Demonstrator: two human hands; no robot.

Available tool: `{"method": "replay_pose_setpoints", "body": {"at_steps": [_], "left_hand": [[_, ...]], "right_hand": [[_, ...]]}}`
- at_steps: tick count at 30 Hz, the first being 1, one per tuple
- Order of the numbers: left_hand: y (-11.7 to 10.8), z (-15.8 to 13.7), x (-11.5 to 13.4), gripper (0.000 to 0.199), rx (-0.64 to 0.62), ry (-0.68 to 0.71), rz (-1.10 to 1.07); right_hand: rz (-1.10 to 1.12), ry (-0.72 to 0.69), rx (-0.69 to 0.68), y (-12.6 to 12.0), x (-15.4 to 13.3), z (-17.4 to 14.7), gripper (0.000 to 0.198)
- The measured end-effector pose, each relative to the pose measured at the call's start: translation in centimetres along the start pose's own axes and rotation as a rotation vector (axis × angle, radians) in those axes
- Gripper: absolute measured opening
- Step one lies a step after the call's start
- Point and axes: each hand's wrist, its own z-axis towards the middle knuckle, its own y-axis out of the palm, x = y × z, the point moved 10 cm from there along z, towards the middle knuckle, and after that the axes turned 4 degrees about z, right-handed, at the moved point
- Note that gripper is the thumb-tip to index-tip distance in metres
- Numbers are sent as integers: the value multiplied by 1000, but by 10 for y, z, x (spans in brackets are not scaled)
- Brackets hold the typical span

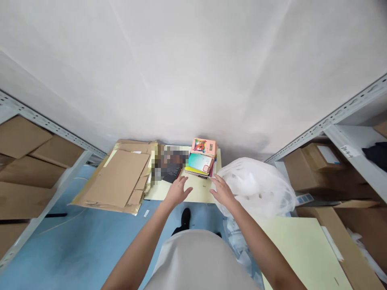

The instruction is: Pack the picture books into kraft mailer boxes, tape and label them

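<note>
Books [198, 161] lie in a small stack toward the far side of a low, pale yellow tabletop [198, 194], straight ahead of the person.

Nearest is the person's white shirt [199, 262], with a black shoe [186, 217] beyond its hem on the blue floor [75, 241]. At the near right lies a second pale yellow surface [302, 249], with crumpled, bluish plastic wrapping [242, 241] on its left.

Farther on, both hands reach over the tabletop's near part. The left hand [177, 191] is wide, thumb held well away from the fingers, just short of the stack's near left side. The right hand [223, 191] is likewise wide, its fingertips by the stack's near right corner; whether they touch it I cannot tell. A large, translucent white plastic bag [256, 185] bulges to its right.

Left of the left hand, flattened cardboard [121, 177] sits in a pile edged with tape. Between pile and stack lies a dark printed cover [173, 172], partly blurred out.

In the stack, a turquoise-and-white cover faces up at the near side, above yellow edges; a pink book [208, 147] with a bright picture lies at the far end.

Perforated metal racks hold brown cartons [33, 161] left and right. Farthest is the pale wall [193, 72].
</note>
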Motion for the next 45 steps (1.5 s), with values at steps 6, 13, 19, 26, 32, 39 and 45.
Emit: {"method": "replay_pose_setpoints", "body": {"at_steps": [6,13,19,26,32,39,45], "left_hand": [[4,46,-20,69,-156,33,12],[13,82,-25,84,-166,107,-91],[28,91,-30,72,-179,138,-199],[14,91,-41,52,-88,21,-190],[17,90,-39,57,-6,68,-203],[27,81,-29,65,7,213,-136],[23,89,-14,45,-53,292,45]], "right_hand": [[15,85,73,22,-3,39,71],[-59,114,74,29,4,58,78],[-151,210,15,33,11,74,70],[-253,223,47,26,5,84,52],[-148,246,154,27,6,77,53],[-157,247,174,30,10,75,48],[-258,190,128,33,4,80,53]]}}
